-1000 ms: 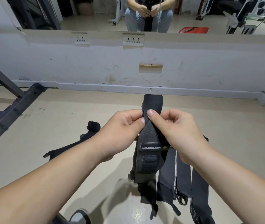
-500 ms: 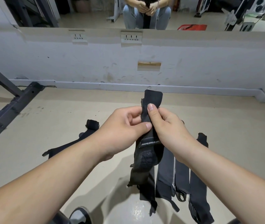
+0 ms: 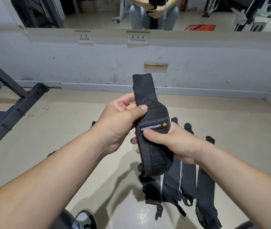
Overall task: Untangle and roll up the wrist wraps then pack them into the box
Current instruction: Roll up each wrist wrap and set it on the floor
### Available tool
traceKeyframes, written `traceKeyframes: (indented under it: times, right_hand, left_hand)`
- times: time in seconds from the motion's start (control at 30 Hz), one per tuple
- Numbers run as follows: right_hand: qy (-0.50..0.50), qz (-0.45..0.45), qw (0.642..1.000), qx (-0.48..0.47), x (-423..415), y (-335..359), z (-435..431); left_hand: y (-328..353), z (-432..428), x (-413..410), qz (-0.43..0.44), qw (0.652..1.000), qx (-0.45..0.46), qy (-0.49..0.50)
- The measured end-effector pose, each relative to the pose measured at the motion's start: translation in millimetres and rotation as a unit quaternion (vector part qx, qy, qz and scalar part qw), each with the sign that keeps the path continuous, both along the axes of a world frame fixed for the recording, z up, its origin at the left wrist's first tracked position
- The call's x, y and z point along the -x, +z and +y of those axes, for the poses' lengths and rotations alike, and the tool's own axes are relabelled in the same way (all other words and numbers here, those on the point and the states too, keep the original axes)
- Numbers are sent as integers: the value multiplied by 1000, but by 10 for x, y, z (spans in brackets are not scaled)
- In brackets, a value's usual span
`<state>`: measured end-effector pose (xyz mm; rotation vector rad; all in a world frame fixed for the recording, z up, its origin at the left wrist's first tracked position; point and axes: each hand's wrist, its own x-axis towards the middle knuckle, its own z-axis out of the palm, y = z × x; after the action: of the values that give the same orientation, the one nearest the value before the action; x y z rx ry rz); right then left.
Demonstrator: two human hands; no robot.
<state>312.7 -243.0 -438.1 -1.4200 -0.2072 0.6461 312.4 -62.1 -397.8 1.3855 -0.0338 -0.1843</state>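
Right hand just slid down from the top to pinch the wrist wrap at its label, left hand gripping the upper part, all held above the floor, so looks like rolling's starting now.

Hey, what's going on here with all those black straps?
A person holds one black wrist wrap up in both hands. The left hand pinches its upper part, while the right hand grips it by the label. Its lower end hangs down. Other wraps lie on the floor below. No box is in view.
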Motion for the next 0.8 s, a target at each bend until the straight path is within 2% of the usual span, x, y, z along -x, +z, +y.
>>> traceKeyframes:
  times: [0.1, 0.2, 0.33, 0.5, 0.6, 0.7, 0.8]
  right_hand:
    - [-14, -12, 1000, -13, 0, 45, 27]
    - [-79, 0, 997, -24, -66, 57, 40]
    - [-171, 48, 982, -60, -169, 79, -13]
    - [-234, 66, 966, -91, -231, 54, -29]
    - [-275, 76, 957, -61, -308, 43, -50]
    - [-355, 77, 932, -3, -458, -43, -161]
    - [-398, 45, 908, 127, -593, -301, -298]
  left_hand:
    - [-10, -21, -5, 41, 999, 25, -11]
    - [-164, -45, -12, 83, 995, -15, -57]
    - [-429, -96, 116, 140, 960, -90, -227]
    - [-529, -130, 186, 195, 938, -85, -273]
    - [-584, -145, 192, 199, 927, -87, -306]
    - [-726, -217, 253, 194, 938, -112, -266]
    - [-1003, -330, 452, 190, 930, -180, -257]
